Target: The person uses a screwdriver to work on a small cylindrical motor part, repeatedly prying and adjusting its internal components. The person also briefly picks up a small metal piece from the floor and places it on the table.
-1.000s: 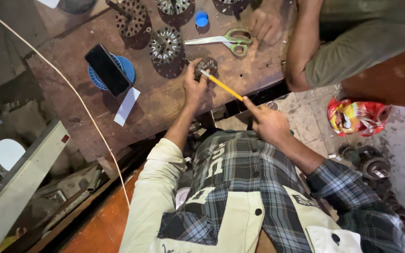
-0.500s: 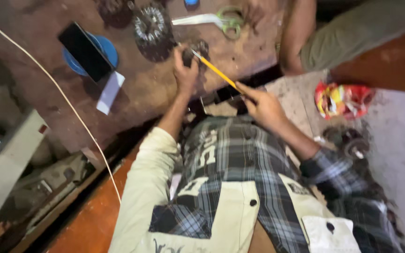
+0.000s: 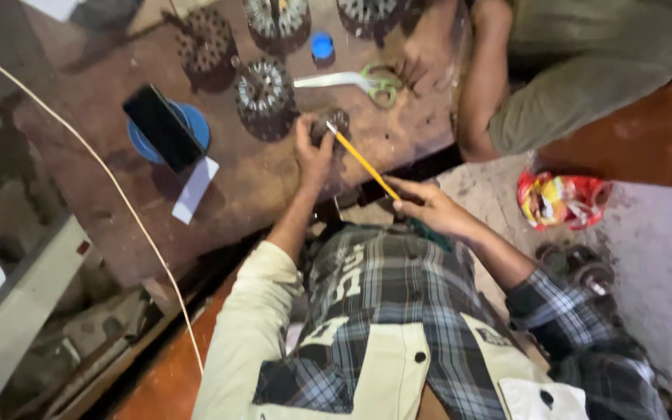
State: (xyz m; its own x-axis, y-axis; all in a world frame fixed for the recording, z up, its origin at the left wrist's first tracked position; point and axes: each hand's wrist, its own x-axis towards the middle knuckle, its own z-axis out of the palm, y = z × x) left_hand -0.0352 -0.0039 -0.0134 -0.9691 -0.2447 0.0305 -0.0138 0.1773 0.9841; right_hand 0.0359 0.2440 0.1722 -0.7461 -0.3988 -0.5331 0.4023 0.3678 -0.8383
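A small dark round metal part (image 3: 330, 124), toothed like a little motor core, sits on a worn brown wooden table (image 3: 274, 194), close to its near edge. The person's left hand (image 3: 313, 152) is curled closed around the near side of this part, pinning it against the table. The right hand (image 3: 429, 206) is closed in a pinch around the lower end of a yellow pencil-like stick (image 3: 363, 162), whose far tip slants up and left to touch the top of the part. Judged from this pose, the work goes best if the left hand holds the part dead steady while the right hand guides the tip with light, short pressure, so it does not slip off the teeth. Just left of the part stands a larger wound stator (image 3: 262, 89) with a ring of pale teeth; 3 more like it (image 3: 205, 43) line the far edge of the table. Just beyond the part lie scissors with green handles (image 3: 359, 80), and past them a small blue cap (image 3: 321, 45). Further left, a black phone (image 3: 163, 128) rests across a blue round lid (image 3: 188, 128), with a white paper slip (image 3: 194, 189) beside it. A thin pale cord (image 3: 118, 194) runs diagonally across the left side. Another person's bare arm (image 3: 484, 78) leans on the table's right end. On the grey floor to the right lies a red and yellow wrapper (image 3: 558, 198).
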